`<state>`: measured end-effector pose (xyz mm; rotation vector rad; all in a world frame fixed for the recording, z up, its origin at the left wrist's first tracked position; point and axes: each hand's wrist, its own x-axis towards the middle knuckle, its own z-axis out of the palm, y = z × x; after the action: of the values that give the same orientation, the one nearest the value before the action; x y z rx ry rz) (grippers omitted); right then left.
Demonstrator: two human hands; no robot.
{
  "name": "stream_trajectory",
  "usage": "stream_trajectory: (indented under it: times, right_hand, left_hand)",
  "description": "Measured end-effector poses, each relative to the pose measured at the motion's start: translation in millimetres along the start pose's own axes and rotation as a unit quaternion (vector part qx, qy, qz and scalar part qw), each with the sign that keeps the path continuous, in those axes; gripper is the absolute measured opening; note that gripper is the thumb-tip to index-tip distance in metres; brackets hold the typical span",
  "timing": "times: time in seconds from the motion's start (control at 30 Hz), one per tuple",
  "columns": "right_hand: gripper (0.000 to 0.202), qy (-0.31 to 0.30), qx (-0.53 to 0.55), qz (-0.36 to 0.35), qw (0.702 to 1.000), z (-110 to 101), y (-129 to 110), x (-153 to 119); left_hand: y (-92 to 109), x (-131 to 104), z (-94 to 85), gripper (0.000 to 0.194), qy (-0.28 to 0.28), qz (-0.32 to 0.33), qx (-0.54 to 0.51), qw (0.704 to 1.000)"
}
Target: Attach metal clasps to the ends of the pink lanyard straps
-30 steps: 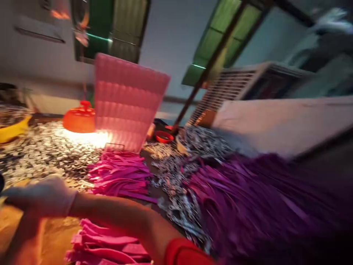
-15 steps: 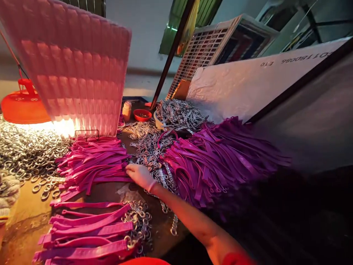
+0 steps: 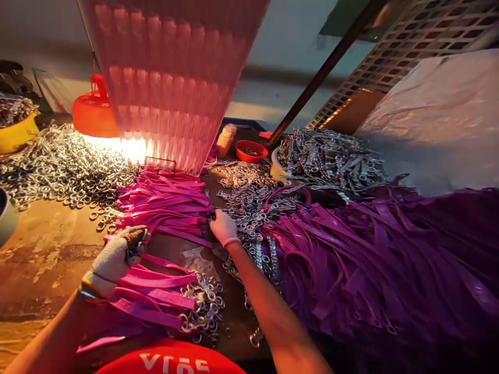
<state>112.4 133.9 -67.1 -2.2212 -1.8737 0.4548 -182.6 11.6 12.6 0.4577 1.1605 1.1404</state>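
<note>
My left hand (image 3: 115,258), in a pale glove, is closed around some small metal rings at its fingertips, above the left ends of the front pink straps (image 3: 156,280). Silver rings and clasps (image 3: 206,304) lie at those straps' right ends. My right hand (image 3: 223,227), also gloved, has its fingers pressed together at the right edge of the upper pile of pink straps (image 3: 167,202); whatever is between its fingertips is too small to name. Beside it lies a heap of metal clasps (image 3: 249,200). A big pile of purple straps (image 3: 343,259) spreads to the right.
Silver rings (image 3: 66,166) are heaped under a red lamp (image 3: 95,114) at the left. A pink translucent panel (image 3: 167,88) stands behind the straps. Farther back are a bottle (image 3: 226,140), a red bowl (image 3: 251,151), a clasp-filled tub (image 3: 277,169) and a slanted dark pole (image 3: 323,72).
My left hand has come into view from the lower left, with rings in its fingers. The view has turned left and moved closer. My right hand stays at the edge of the upper strap pile.
</note>
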Motion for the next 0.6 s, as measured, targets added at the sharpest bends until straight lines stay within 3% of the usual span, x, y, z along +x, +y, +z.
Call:
stream_trajectory:
  times: [0.2, 0.37, 0.47, 0.53, 0.6]
  right_hand:
    - [0.029, 0.046, 0.06, -0.023, 0.997, 5, 11, -17]
    - [0.03, 0.084, 0.145, -0.077, 0.983, -12, -2, -55]
    - [0.03, 0.013, 0.226, -0.145, 0.963, -25, -23, -104]
    - [0.03, -0.093, 0.341, -0.202, 0.913, -30, -40, -137]
    - [0.029, -0.136, 0.386, -0.231, 0.882, -33, -55, -161]
  left_hand:
    - [-39, -28, 24.1, 0.039, -0.025, -0.006, -0.014, 1.0]
    - [-50, -38, 19.8, 0.045, -0.031, -0.003, 0.015, 0.999]
    - [-57, -39, 16.3, 0.04, -0.049, 0.017, 0.068, 0.996]
    - [-61, -39, 16.4, 0.038, -0.069, 0.04, 0.093, 0.993]
    - [-63, -39, 17.5, 0.037, -0.087, 0.061, 0.102, 0.989]
